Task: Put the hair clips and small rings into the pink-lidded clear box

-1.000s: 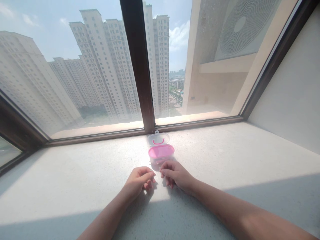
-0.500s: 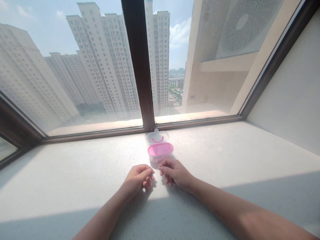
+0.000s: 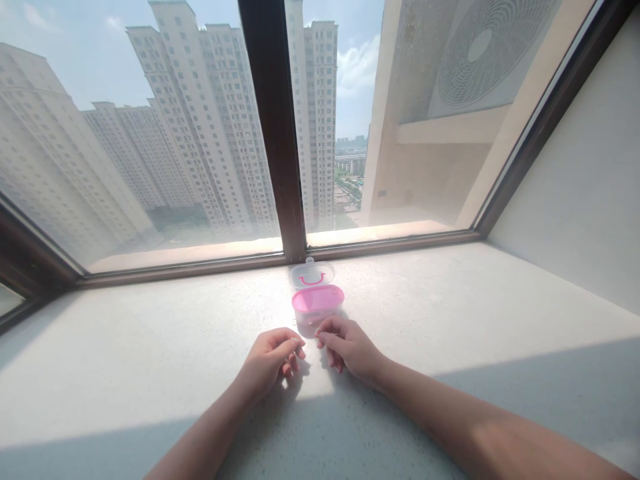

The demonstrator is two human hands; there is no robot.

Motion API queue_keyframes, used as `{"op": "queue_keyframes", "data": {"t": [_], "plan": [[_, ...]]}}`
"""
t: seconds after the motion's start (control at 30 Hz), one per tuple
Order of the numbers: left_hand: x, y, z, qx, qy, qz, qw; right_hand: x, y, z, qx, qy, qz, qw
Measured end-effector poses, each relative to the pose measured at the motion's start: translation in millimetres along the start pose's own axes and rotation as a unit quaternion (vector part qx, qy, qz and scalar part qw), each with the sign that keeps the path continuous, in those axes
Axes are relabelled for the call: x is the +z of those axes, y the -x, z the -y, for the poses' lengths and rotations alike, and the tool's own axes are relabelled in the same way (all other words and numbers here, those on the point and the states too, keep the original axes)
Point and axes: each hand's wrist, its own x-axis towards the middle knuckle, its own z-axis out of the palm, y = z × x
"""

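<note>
A small pink box (image 3: pixel 318 303) with a clear hinged lid (image 3: pixel 312 274) folded back stands open on the pale stone windowsill (image 3: pixel 150 360), just in front of the window frame. My left hand (image 3: pixel 271 358) and my right hand (image 3: pixel 347 345) rest side by side on the sill right in front of the box. Both hands have thumb and fingers pinched together, fingertips a little apart from each other. Whatever they pinch is too small to make out. The box's contents cannot be seen clearly.
A dark window post (image 3: pixel 273 127) rises directly behind the box. Glass panes on both sides show tall buildings and an outdoor fan unit (image 3: pixel 483 57). A white wall (image 3: pixel 585 200) bounds the sill on the right. Shadow covers the sill's near edge.
Both hands stay pinched in front of the box. The view has shifted slightly, and the hands and box sit a little further left in the picture.
</note>
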Motion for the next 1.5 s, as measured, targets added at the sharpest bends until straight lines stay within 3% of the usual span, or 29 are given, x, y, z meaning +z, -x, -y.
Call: {"op": "queue_keyframes", "data": {"t": [0.4,1.0,1.5], "plan": [[0.1,4.5,-10.5,0.028,-0.008,-0.047,0.998,-4.4,1.7,-3.6,-0.018,-0.009,-0.006,1.0],[-6.3,0.8,-2.6,0.072,-0.03,-0.035,0.996,-0.2,4.2,4.2,-0.017,-0.001,-0.016,1.0],[-8.3,-1.2,3.4,0.073,-0.049,-0.021,0.996,-1.3,3.1,-0.7,-0.032,-0.005,-0.012,0.999]]}}
